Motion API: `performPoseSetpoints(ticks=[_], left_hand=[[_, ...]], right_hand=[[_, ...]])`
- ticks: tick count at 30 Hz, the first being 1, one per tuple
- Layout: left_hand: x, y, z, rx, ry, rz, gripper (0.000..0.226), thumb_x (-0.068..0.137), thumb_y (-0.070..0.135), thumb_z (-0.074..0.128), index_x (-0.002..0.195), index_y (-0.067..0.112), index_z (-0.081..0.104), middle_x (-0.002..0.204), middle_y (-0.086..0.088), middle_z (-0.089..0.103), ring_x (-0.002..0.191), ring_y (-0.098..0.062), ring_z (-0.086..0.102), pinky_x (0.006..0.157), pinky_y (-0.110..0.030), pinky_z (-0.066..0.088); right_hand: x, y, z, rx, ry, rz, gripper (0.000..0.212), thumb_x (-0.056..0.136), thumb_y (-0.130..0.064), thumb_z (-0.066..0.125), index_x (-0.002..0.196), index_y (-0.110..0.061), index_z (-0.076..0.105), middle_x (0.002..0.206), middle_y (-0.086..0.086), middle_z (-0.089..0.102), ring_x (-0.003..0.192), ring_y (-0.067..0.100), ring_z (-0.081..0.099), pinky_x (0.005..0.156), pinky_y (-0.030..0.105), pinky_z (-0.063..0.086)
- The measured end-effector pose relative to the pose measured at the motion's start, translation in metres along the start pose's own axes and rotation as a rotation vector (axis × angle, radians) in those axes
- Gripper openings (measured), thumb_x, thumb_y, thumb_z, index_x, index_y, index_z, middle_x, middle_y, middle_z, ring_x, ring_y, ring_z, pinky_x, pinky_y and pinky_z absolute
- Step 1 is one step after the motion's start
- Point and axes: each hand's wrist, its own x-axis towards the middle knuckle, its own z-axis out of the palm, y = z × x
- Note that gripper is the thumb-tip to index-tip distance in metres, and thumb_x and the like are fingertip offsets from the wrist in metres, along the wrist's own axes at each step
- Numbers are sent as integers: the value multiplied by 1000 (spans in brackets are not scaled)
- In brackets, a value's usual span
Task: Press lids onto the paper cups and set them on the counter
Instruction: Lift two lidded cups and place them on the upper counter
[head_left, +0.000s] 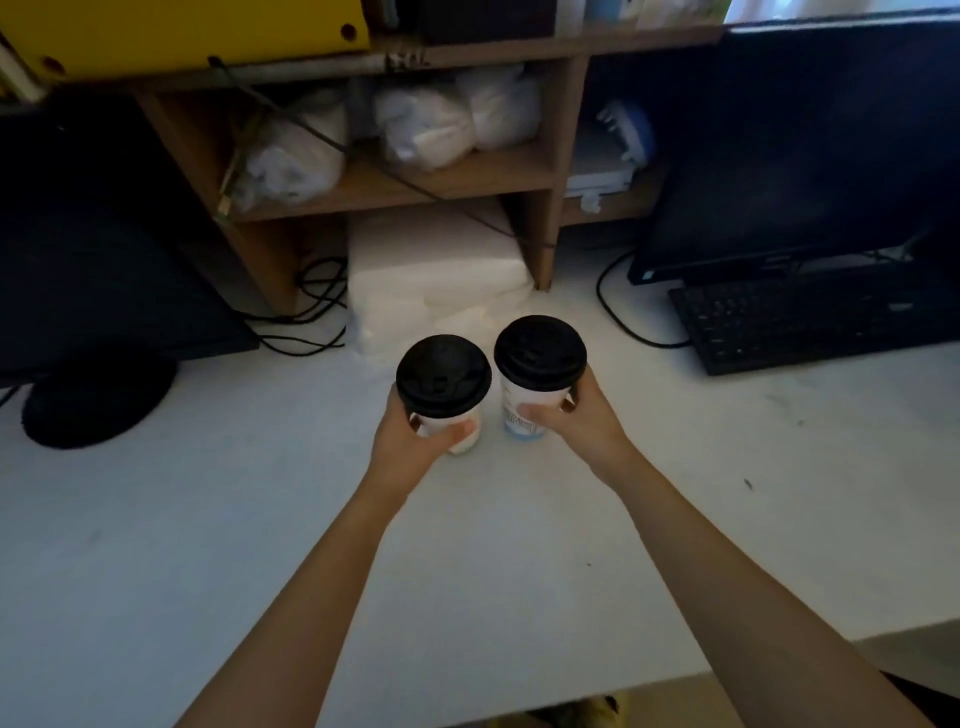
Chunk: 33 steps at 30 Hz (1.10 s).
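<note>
Two white paper cups stand side by side near the middle of the white counter (218, 545), each topped with a black lid. My left hand (410, 441) grips the left cup (465, 439), whose lid (443, 375) hides most of it. My right hand (576, 423) grips the right cup (522, 410), which carries blue print under its lid (540, 354). Both cups are upright and about a finger's width apart. I cannot tell whether their bases touch the counter.
A stack of white napkins (436, 275) lies just behind the cups. A wooden shelf unit (540, 171) with plastic bags stands behind that. Black cables (317, 306), a monitor (810, 150) and a keyboard (800, 322) sit at the right. A dark monitor stand (98, 400) sits left.
</note>
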Motion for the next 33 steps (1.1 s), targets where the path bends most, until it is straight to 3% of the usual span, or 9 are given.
performPoseSetpoints(ticks=[5, 11, 14, 18, 22, 26, 30, 33], left_hand=[[15, 51, 31, -34, -61, 57, 84, 67, 7, 81, 138, 25, 39, 131, 8, 53, 116, -10, 53, 95, -29, 47], [38, 135, 89, -73, -140, 158, 67, 65, 9, 83, 119, 35, 51, 119, 10, 62, 103, -1, 60, 73, -17, 54], [51, 187, 124, -88, -209, 236, 67, 67, 9, 81, 126, 22, 52, 123, 2, 63, 106, -8, 62, 79, -21, 55], [73, 264, 173, -94, -267, 343, 69, 69, 17, 81, 130, 19, 48, 125, 1, 62, 112, -13, 60, 90, -36, 53], [107, 337, 222, -70, -315, 424, 64, 68, 25, 81, 125, 19, 51, 118, 5, 65, 103, -7, 64, 83, -27, 56], [147, 384, 275, -85, -275, 404, 67, 69, 26, 80, 126, 17, 45, 116, 4, 61, 103, -12, 60, 68, -20, 50], [187, 392, 326, -132, -164, 383, 71, 72, 22, 79, 130, 13, 40, 125, -4, 57, 111, -20, 56, 84, -33, 51], [217, 387, 348, -117, -107, 376, 70, 73, 20, 78, 130, 13, 39, 128, -6, 55, 113, -22, 54, 89, -35, 49]], right_hand=[[4, -37, -42, -14, 16, -35, 74, 68, -17, 81, 127, -37, 40, 119, -20, 55, 104, -5, 55, 67, 7, 50], [9, -112, -116, -2, 87, -105, 64, 67, -14, 83, 115, -38, 47, 107, -22, 62, 92, -9, 62, 64, 11, 52], [13, -158, -159, -8, 133, -173, 58, 67, -12, 82, 114, -30, 52, 111, -6, 67, 100, 8, 65, 78, 24, 54], [25, -222, -219, -42, 180, -258, 55, 68, -15, 81, 117, -20, 54, 114, 2, 66, 103, 16, 64, 83, 33, 54], [50, -282, -279, -82, 242, -338, 64, 69, -21, 81, 124, -16, 49, 117, 1, 62, 105, 17, 61, 82, 30, 53], [90, -324, -330, -141, 322, -377, 75, 69, -21, 81, 132, -15, 41, 124, 3, 58, 109, 21, 58, 93, 41, 50], [138, -334, -364, -144, 363, -376, 75, 70, -19, 80, 133, -13, 40, 125, 7, 57, 108, 23, 57, 86, 38, 50], [175, -326, -381, -94, 425, -347, 75, 70, -19, 80, 133, -12, 39, 124, 7, 56, 108, 26, 57, 87, 41, 50]])
